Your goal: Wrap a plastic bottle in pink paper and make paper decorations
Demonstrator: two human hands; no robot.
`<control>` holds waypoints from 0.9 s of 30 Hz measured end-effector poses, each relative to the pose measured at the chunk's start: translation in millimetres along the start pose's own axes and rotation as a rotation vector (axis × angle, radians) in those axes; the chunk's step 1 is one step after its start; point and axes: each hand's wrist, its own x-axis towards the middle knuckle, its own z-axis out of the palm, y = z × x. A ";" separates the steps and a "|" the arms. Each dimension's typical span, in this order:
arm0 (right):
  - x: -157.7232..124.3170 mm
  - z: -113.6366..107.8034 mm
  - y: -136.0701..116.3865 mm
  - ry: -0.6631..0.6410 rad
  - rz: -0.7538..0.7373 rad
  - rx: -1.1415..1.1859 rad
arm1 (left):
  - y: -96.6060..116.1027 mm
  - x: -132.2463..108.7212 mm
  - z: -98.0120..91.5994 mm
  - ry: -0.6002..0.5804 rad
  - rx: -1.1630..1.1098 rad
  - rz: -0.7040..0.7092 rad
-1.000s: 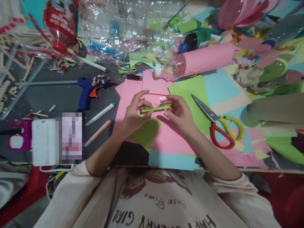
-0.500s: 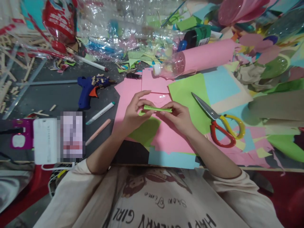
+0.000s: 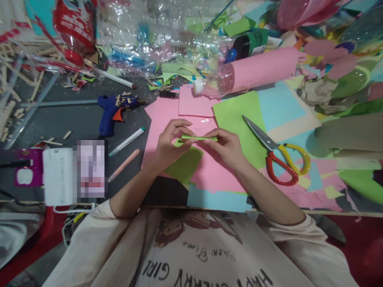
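Note:
A thin folded strip of green paper [image 3: 200, 138] is held level between both hands above a pink sheet [image 3: 209, 169]. My left hand [image 3: 169, 145] pinches the strip's left end, fingers curled round it. My right hand [image 3: 227, 146] pinches its right end with thumb and fingertips. A green paper scrap [image 3: 184, 166] lies under my left wrist. Red-and-yellow-handled scissors [image 3: 277, 153] lie shut on the green sheet [image 3: 239, 117], just right of my right hand.
A blue glue gun [image 3: 112, 111], a white marker [image 3: 127, 141] and a pink pen [image 3: 124, 164] lie left of the paper. A white box [image 3: 58, 175] stands at the near left. A plastic bottle with a pink paper roll [image 3: 248, 73] and crumpled plastic fill the back.
The green strip has been turned from slightly tilted to level and looks flatter and thinner. Both hands stayed in place, fingers shifting along it.

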 end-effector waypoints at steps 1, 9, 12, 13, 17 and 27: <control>0.3 -0.3 0.2 0.003 -0.008 0.001 | 0.0 0.6 -0.4 -0.004 -0.009 -0.009; 1.5 -2.9 2.1 0.024 0.015 0.055 | -0.6 7.0 -5.1 -0.059 0.048 0.020; 1.4 -3.1 1.5 0.022 0.018 0.078 | -1.7 7.7 -4.8 -0.041 0.044 0.050; 1.4 -3.0 1.3 0.020 0.019 0.084 | -2.0 7.7 -4.7 -0.038 0.041 0.052; 1.4 -2.9 1.4 0.011 0.044 0.100 | -2.7 8.0 -5.0 -0.032 0.034 0.038; 1.8 -3.6 0.5 0.014 -0.019 0.025 | -1.8 5.1 -4.0 -0.013 0.006 -0.008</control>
